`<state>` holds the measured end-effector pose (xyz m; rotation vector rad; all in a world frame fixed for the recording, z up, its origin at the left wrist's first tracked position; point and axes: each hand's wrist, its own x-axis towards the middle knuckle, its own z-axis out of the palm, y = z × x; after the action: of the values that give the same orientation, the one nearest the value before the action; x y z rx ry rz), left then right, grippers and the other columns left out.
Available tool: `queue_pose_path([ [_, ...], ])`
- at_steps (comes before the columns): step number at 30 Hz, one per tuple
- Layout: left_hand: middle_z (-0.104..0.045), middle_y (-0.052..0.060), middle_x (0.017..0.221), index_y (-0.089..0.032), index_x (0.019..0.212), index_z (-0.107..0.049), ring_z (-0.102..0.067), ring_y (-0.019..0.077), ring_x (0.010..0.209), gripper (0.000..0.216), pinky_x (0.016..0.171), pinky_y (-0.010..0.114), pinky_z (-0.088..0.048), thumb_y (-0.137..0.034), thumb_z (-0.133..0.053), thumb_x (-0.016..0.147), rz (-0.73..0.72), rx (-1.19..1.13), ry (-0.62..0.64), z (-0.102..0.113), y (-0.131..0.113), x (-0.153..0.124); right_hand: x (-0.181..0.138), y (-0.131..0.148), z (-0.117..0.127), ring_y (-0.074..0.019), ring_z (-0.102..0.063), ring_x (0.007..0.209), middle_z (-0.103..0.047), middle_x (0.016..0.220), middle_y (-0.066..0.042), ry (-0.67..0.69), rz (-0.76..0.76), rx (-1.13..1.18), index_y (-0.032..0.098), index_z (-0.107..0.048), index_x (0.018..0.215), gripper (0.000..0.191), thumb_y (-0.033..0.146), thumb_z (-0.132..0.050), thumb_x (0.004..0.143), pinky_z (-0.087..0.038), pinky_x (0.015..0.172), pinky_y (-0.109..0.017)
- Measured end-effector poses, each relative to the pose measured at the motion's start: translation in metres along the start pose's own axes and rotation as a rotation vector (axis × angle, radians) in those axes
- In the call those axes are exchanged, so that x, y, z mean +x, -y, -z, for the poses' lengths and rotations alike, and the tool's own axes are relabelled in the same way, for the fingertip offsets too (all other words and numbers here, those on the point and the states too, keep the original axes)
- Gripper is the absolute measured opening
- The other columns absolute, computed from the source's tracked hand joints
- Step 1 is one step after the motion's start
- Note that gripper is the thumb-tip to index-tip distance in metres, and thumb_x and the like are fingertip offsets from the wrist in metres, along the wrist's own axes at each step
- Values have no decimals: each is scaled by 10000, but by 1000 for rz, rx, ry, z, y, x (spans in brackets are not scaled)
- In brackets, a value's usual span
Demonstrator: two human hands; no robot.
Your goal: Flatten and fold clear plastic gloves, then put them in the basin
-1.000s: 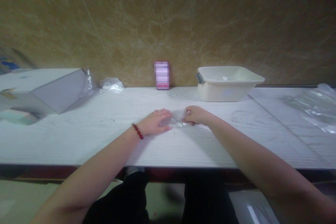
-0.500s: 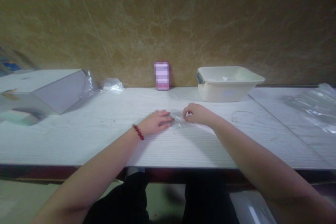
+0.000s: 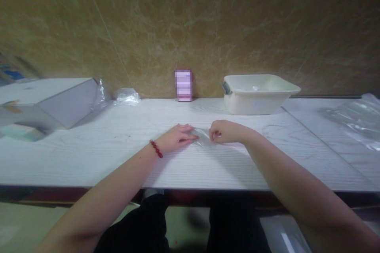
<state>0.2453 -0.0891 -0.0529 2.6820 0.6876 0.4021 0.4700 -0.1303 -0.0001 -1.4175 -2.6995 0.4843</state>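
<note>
A small clear plastic bag lies on the white wood-grain table, between my two hands. My left hand rests flat with its fingers stretched out, the fingertips on the bag's left side. A dark red bead bracelet is round that wrist. My right hand has thumb and fingers pinched together on the bag's right side. That hand hides part of the bag.
A cream plastic basin with a grey handle stands behind my right hand. Against the tiled wall leans a phone. A white box and a crumpled clear bag sit at left; clear plastic bags lie far right.
My right hand has moved slightly toward me and right, its pinch lower on the bag. The left hand has hardly shifted. The bag's creases look different.
</note>
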Motion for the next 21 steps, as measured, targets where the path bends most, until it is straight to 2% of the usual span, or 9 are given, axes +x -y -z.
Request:
queue_pose_path([
  [6, -431, 17, 1205, -332, 1044, -524, -343, 200, 1118, 278, 940, 402, -152, -346, -392, 799, -15, 11, 27, 1, 0, 0, -5, -1, 6, -112, -507, 669, -572, 774, -15, 28, 36, -2, 212, -635, 791, 279, 96, -491, 582, -369, 614, -198],
  [8, -448, 29, 1186, -320, 1028, -541, -358, 205, 1103, 275, 936, 392, -166, -350, -400, 794, -31, -7, 24, 2, -1, 0, -3, -1, 4, -112, -515, 694, -579, 814, -19, -78, -7, 22, 205, -614, 843, 292, 95, -457, 623, -376, 633, -200],
  [11, -475, 39, 1153, -302, 998, -567, -380, 203, 1074, 266, 924, 364, -201, -356, -426, 780, -60, -47, 19, 4, -3, 1, 6, 3, -6, -124, -525, 803, -588, 906, -40, -363, -152, 48, 176, -568, 931, 283, 131, -382, 722, -378, 723, -221],
  [13, -485, 45, 1136, -292, 991, -575, -393, 199, 1056, 268, 914, 350, -225, -363, -439, 771, -69, -72, 19, 5, -4, 2, 15, 8, -18, -136, -507, 906, -572, 995, -55, -446, -180, 54, 161, -537, 993, 292, 188, -342, 778, -355, 804, -242],
  [18, -535, 42, 1045, -279, 930, -607, -431, 187, 1007, 268, 889, 315, -273, -402, -506, 714, -59, -178, -11, 7, -7, 3, 31, 22, -46, -162, -396, 1091, -460, 1173, -106, -335, -89, -19, 104, -457, 1120, 364, 212, -307, 806, -277, 918, -282],
  [21, -521, 44, 1078, -273, 946, -600, -420, 192, 1027, 274, 907, 322, -249, -391, -501, 721, -69, -125, 2, 6, -7, 3, 35, 24, -56, -186, -326, 1145, -400, 1220, -134, -287, -98, -81, 74, -418, 1155, 391, 210, -276, 816, -243, 941, -332],
])
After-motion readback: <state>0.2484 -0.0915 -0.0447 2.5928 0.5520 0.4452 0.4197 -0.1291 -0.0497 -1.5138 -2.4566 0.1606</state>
